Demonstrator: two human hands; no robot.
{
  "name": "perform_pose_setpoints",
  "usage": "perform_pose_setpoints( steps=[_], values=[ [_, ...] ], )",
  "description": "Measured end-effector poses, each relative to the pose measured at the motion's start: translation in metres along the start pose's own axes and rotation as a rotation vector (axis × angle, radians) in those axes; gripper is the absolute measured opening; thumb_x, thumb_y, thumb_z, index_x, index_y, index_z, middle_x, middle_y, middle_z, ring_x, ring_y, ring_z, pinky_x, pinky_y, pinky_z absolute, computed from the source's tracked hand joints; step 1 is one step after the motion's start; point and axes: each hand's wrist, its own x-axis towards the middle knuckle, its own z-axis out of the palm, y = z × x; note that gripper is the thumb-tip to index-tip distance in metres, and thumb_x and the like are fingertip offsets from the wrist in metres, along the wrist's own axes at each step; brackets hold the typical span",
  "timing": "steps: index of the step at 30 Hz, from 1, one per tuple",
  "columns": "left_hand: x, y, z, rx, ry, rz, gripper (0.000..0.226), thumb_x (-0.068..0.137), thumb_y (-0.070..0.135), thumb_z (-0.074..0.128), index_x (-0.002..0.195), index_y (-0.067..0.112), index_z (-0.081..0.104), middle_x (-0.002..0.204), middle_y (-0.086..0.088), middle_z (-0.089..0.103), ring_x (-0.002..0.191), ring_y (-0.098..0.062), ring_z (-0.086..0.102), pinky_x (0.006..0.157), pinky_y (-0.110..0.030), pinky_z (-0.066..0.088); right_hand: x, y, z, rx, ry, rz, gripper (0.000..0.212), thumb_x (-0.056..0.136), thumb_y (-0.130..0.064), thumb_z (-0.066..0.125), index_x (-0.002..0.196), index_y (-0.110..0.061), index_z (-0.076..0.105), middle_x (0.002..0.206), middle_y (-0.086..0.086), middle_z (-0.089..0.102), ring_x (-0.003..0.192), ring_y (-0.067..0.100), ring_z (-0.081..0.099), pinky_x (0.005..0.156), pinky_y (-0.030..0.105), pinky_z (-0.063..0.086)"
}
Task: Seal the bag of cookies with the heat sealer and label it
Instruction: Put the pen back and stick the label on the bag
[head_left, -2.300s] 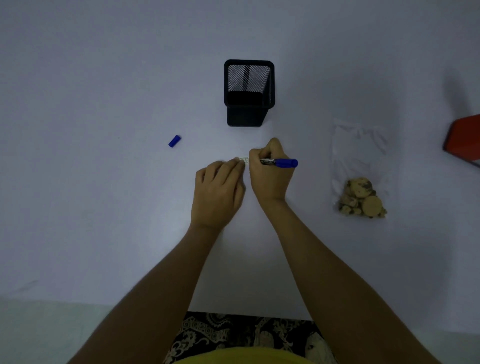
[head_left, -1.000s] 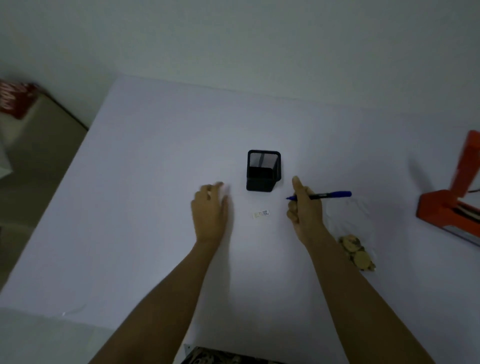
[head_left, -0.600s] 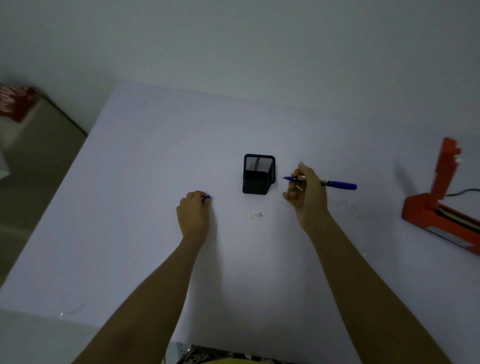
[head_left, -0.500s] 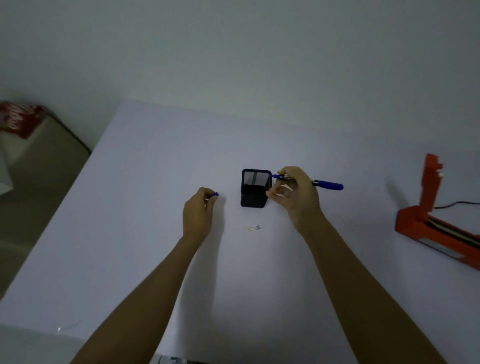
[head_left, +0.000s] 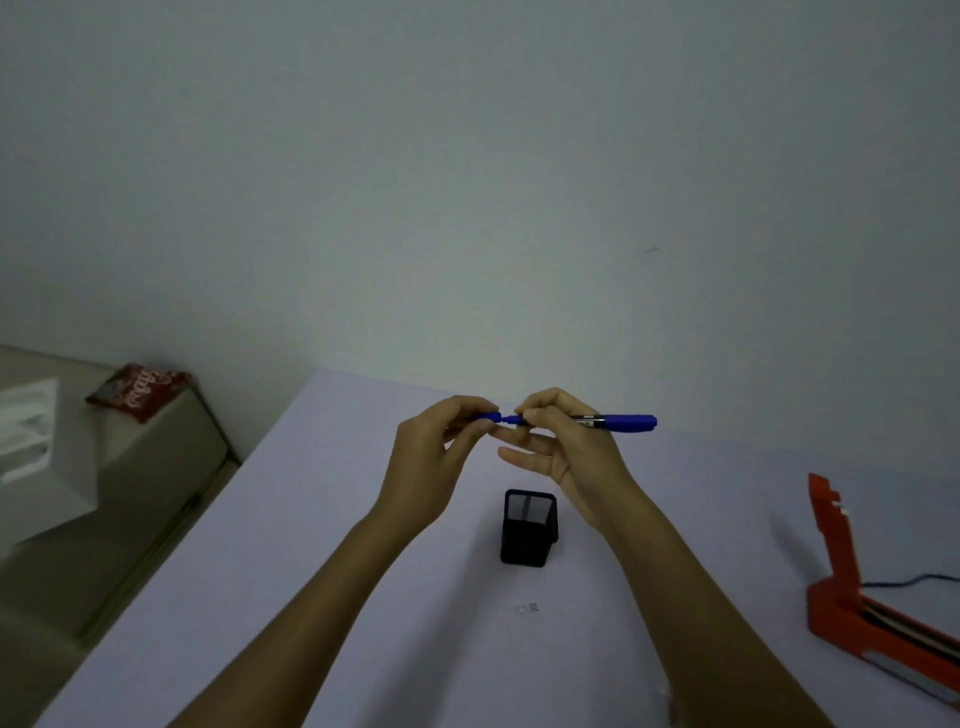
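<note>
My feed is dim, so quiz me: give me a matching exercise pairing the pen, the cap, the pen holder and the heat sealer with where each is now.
Things:
1. pen
2. cap
3. pen holder
4. heat sealer

Places:
A. standing on the table, below the raised hands
B. pinched by the left hand
C. at the right edge, arm lifted open
D. gripped by the right hand, lying level

Pairs: 1-D, 2-B, 3-A, 4-C

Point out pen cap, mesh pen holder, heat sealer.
pen cap (head_left: 492, 417), head view, blue end past the left fingers
mesh pen holder (head_left: 525, 543), head view, front wall
heat sealer (head_left: 831, 540), head view, raised arm
</note>
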Motion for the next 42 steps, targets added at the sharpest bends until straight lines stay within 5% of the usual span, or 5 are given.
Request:
perform_pose_setpoints(
  steps=[9,14,26,33,42],
  values=[
    [-0.005,0.021,-0.014,0.003,-0.026,0.032,0.015,0.091,0.016,0.058,0.104,0.018,0.067,0.093,0.018,0.065,0.090,0.006,0.060,0.078,-0.004,0.046,-0.014,-0.009,0.007,-0.085,-0.009,-0.062,0.004,0.089,-0.007,0.062,0.086,-0.005,0.062,0.082,0.018,0.073,0.083,0.033,0.073,0.072,0.042,0.060],
    [0.002,0.027,-0.026,-0.204,-0.139,-0.118,0.017,0.088,0.016,0.064,0.102,0.013,0.073,0.092,0.001,0.074,0.085,-0.011,0.069,0.078,-0.018,0.055,-0.015,-0.015,0.006,-0.170,0.065,-0.105,0.009,0.079,-0.010,0.075,0.079,-0.005,0.068,0.061,0.006,0.066,0.056,0.015,0.061,0.067,0.032,0.057],
    [0.005,0.035,0.000,-0.561,-0.042,-0.249,0.017,0.087,0.007,0.063,0.102,0.005,0.072,0.089,-0.006,0.076,0.080,-0.020,0.072,0.075,-0.023,0.057,-0.011,-0.015,0.001,-0.144,0.113,-0.210,0.011,0.080,-0.007,0.074,0.080,-0.003,0.064,0.062,0.007,0.063,0.059,0.017,0.060,0.068,0.029,0.057],
    [0.011,-0.010,0.026,-0.288,-0.112,-0.276,0.022,0.089,0.023,0.063,0.107,0.013,0.071,0.096,-0.004,0.074,0.086,-0.015,0.071,0.083,-0.035,0.058,0.003,0.006,-0.027,-0.186,0.217,-0.022,0.018,0.078,-0.011,0.078,0.083,-0.011,0.061,0.066,0.006,0.062,0.056,0.012,0.058,0.063,0.029,0.057],
    [-0.008,-0.107,0.080,0.187,-0.303,-0.419,0.038,0.091,0.027,0.060,0.126,0.011,0.057,0.124,-0.008,0.062,0.100,-0.019,0.062,0.087,-0.027,0.047,0.028,0.102,-0.093,-0.384,0.395,0.338,0.017,0.089,-0.016,0.056,0.093,-0.005,0.068,0.086,0.015,0.072,0.064,0.022,0.060,0.061,0.030,0.054]
  ],
)
